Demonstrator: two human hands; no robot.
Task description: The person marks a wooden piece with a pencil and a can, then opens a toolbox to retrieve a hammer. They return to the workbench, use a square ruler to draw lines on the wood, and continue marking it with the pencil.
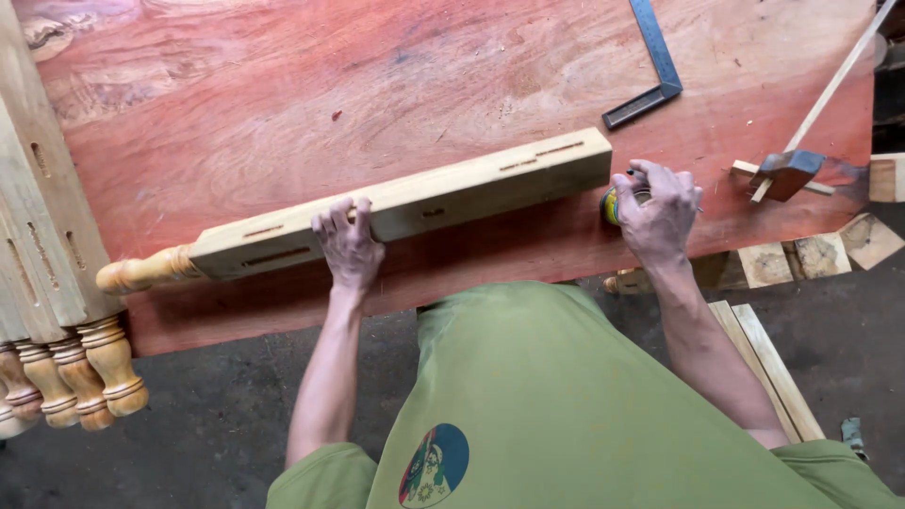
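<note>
One long pale wooden leg with a square mortised shaft and a turned end [396, 203] lay slantwise across the middle of the frame, on the reddish-brown wooden tabletop [283, 104], its turned end pointing to the left edge. Several narrow slots were cut in its near face, though their exact count could not be told. The left hand [347, 243] rested over the leg's near edge at mid-length, fingers spread and curled onto the top face, palm pressed against the side. The right hand [658, 212] sat just beside the leg's square right end, fingers pressed together and closed around a small round yellow-and-green tape measure [613, 205], mostly hidden beneath the hand.

At the left of the frame, about four more turned wooden legs of the same kind [57, 311] hung over the table's edge in a row. One metal try square with a dark stock [650, 66] lay at the upper right. One wooden marking gauge with a dark block [787, 172] lay at the right edge, well apart from the leg. Pale wood offcuts [820, 253] sat on the floor at the lower right. Nothing stood between the hands and the leg.
</note>
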